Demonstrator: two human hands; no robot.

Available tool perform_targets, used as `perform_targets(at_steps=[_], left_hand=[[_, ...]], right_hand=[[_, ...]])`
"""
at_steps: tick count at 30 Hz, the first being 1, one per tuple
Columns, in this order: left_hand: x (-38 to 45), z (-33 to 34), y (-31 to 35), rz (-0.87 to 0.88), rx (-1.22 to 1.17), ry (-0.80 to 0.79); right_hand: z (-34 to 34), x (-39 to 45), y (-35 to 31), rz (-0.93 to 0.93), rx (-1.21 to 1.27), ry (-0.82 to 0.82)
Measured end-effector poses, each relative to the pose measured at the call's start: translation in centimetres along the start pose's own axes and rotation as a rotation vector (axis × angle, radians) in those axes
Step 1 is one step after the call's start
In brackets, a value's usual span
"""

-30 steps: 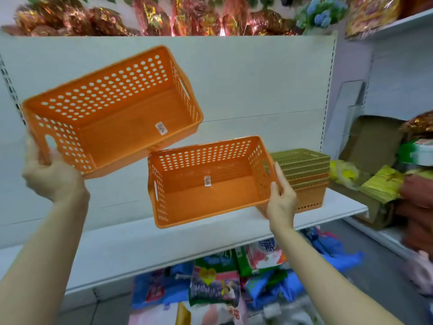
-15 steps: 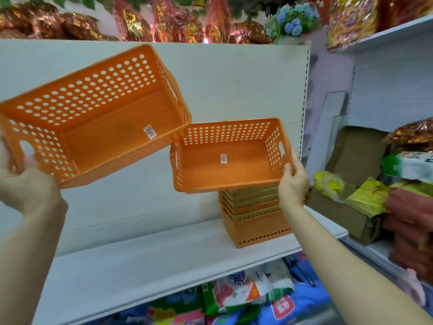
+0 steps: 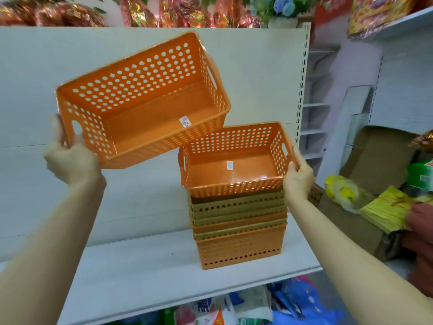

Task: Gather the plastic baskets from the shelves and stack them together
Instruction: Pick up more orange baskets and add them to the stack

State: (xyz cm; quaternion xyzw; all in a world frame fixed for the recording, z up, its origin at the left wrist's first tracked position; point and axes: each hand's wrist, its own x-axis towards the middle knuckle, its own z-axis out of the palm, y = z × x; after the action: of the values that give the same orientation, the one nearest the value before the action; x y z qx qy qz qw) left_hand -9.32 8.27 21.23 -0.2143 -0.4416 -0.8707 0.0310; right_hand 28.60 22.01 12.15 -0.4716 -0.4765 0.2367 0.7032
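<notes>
My left hand (image 3: 70,160) grips the short end of a large orange perforated basket (image 3: 145,109), held tilted in the air at the left. A smaller orange basket (image 3: 234,165) is held by my right hand (image 3: 297,177) at its right end. It sits level in the top of a stack of nested orange and olive baskets (image 3: 239,231) standing on the white shelf (image 3: 140,273). Each held basket has a small white sticker on its floor.
A cardboard box (image 3: 375,160) with yellow and green packets stands on the shelf to the right. Shiny wrapped goods line the shelf above. Colourful bags fill the space below the white shelf. A perforated upright post (image 3: 302,90) divides the bays.
My right hand has carried the smaller basket right and down onto the top of the stack. The large basket in my left hand has shifted right, closer to the stack.
</notes>
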Motion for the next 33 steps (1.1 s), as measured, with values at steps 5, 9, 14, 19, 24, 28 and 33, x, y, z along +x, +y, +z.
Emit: perform_targets(at_steps=[5,9,14,19,24,28,33], left_hand=[[-1.9,5.8,-1.3,-0.059,0.090,-0.165],[-3.8,8.9,-2.4,-0.106,0.242,-0.275],[-6.6,10.2,-3.7,-0.167,0.560,-0.376],[-8.9,10.4,-4.5,-0.229,0.672,-0.487],[-10.9,9.7,-4.9,-0.331,0.449,-0.640],[-12.8,8.2,-5.0,-0.345,0.387,-0.913],[-13.4,7.0,-5.3,-0.250,0.448,-0.993]], right_hand=[[0.3,2.4,0.5,0.101,-0.269,-0.078],[0.8,3.4,-0.1,0.163,-0.481,-0.231],[0.4,4.2,-1.7,0.230,-0.245,-0.238],[-0.2,3.7,-3.0,0.093,0.193,-0.434],[0.1,4.7,-0.9,0.101,0.033,-0.378],[-0.1,5.1,-0.4,0.076,-0.069,-0.333],[-0.5,5.3,0.2,-0.018,-0.170,-0.287]])
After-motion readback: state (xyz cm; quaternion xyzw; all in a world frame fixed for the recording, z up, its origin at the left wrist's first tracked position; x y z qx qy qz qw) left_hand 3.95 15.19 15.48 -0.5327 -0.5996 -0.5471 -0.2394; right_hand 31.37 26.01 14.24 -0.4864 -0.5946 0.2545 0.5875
